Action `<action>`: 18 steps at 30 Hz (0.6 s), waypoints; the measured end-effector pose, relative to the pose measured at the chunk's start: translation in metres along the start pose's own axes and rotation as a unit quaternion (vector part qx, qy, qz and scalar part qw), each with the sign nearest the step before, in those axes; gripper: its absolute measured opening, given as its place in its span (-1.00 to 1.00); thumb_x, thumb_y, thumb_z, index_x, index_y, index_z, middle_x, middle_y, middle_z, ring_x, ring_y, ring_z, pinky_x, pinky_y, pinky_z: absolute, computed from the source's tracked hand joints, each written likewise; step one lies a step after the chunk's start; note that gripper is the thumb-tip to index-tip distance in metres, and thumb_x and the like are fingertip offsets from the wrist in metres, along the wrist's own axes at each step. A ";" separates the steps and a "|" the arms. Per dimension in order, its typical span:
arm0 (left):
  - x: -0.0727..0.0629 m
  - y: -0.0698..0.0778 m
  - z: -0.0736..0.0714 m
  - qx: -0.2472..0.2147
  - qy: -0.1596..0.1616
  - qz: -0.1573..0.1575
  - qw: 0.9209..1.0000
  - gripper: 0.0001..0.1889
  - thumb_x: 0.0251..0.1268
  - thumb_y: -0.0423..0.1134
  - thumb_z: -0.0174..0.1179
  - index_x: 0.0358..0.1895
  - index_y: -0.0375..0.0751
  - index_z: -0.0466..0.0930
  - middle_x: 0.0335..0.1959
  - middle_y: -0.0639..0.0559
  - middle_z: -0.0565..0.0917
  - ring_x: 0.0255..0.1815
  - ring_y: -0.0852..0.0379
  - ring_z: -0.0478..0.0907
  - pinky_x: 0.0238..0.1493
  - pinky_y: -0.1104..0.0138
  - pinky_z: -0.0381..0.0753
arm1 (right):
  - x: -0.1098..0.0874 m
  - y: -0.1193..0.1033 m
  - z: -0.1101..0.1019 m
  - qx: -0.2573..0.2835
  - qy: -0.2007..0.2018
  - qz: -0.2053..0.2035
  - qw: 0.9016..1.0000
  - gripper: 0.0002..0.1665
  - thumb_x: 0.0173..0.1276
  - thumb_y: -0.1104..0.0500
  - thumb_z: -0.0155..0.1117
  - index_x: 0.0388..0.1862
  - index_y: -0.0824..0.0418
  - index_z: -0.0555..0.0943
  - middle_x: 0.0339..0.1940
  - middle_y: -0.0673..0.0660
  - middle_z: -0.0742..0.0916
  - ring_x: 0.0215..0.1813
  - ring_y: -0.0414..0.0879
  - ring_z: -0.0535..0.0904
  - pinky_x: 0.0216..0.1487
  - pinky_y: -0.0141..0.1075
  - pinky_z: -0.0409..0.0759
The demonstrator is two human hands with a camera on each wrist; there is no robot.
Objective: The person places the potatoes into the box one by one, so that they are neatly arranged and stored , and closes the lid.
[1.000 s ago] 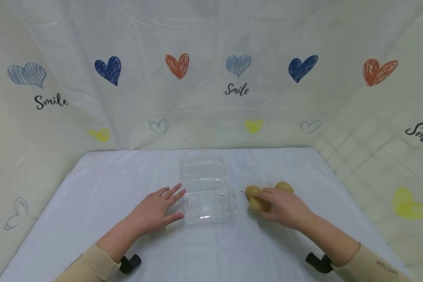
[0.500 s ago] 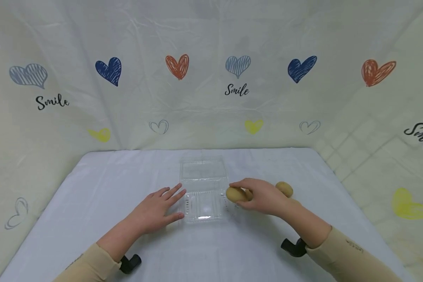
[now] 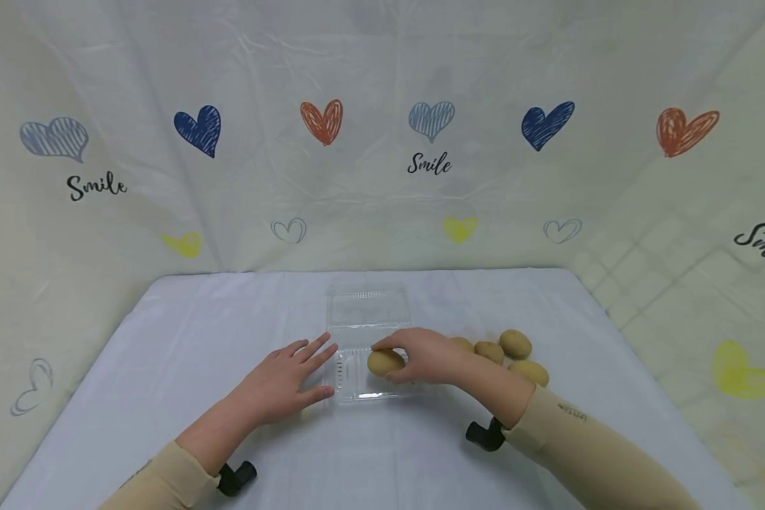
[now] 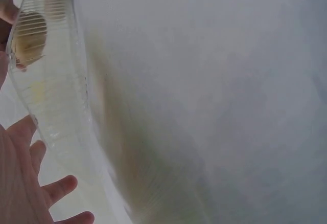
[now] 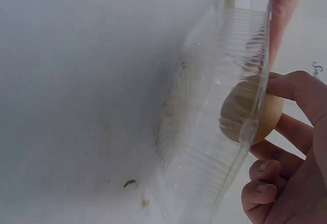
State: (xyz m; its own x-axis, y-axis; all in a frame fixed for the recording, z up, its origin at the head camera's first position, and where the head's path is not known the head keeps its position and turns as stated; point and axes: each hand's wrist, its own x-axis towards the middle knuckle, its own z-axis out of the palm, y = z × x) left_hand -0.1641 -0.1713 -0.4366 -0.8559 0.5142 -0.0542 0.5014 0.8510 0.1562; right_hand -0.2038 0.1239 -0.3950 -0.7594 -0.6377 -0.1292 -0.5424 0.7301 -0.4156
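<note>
"So, what's nearest the person?"

"Tan sleeves [image 3: 168, 476], then the left hand [image 3: 277, 382], its fingers spread at the rim of a clear plastic clamshell [image 3: 346, 379]. I'd guess it's there to stop something that light from sliding."

"And the right hand [image 3: 426, 358]?"

"Pinching a potato [image 3: 384, 363] between thumb and fingertips, above the clamshell's base [image 3: 360, 386]. The right wrist view shows it partly through the ribbed wall [image 5: 202, 132]; whether it touches the bottom, I can't tell."

"Why only the fingertips?"

"Probably because a rounded thing suits a grip from both sides, and the palm can sit outside the wall."

"Farther off?"

"Four more potatoes [image 3: 515, 344] lie grouped on the desk [image 3: 382, 453] by the right forearm, presumably for easy reach. The lid [image 3: 367, 309] is folded back on the far side, likely leaving the base accessible. Behind hangs a heart-printed backdrop [image 3: 363, 184]."
</note>
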 end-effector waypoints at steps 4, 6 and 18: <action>-0.001 0.000 0.000 -0.001 0.003 0.002 1.000 -0.17 0.35 0.48 -0.15 0.60 0.22 0.01 0.62 0.22 -0.05 0.52 -0.11 0.15 0.39 -0.10 0.23 | 0.011 -0.004 0.007 -0.020 -0.036 -0.002 0.999 -0.47 0.23 0.01 0.43 0.21 -0.04 0.66 0.12 -0.13 0.70 0.15 -0.17 0.57 0.21 -0.19 0.51; -0.002 -0.001 0.000 -0.001 0.002 0.000 1.000 -0.15 0.33 0.51 -0.20 0.60 0.23 0.00 0.62 0.22 -0.06 0.52 -0.11 0.15 0.40 -0.10 0.23 | 0.015 -0.006 0.010 -0.030 -0.053 -0.001 0.998 -0.48 0.23 -0.01 0.43 0.20 -0.04 0.66 0.09 -0.14 0.71 0.11 -0.17 0.58 0.19 -0.20 0.53; -0.002 0.000 0.001 -0.010 0.007 0.008 1.000 -0.13 0.32 0.49 -0.12 0.60 0.21 -0.01 0.63 0.22 -0.08 0.54 -0.12 0.10 0.42 -0.10 0.19 | 0.018 -0.009 0.012 -0.046 -0.092 0.017 0.995 -0.43 0.24 -0.10 0.44 0.23 -0.04 0.64 0.10 -0.13 0.69 0.16 -0.16 0.56 0.22 -0.19 0.51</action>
State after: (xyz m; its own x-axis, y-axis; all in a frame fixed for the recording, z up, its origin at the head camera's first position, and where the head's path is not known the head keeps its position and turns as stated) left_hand -0.1623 -0.1726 -0.4379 -0.8492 0.5267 -0.0380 0.5130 0.8400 0.1768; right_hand -0.2083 0.1029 -0.4046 -0.7037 -0.6402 -0.3081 -0.5548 0.7660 -0.3246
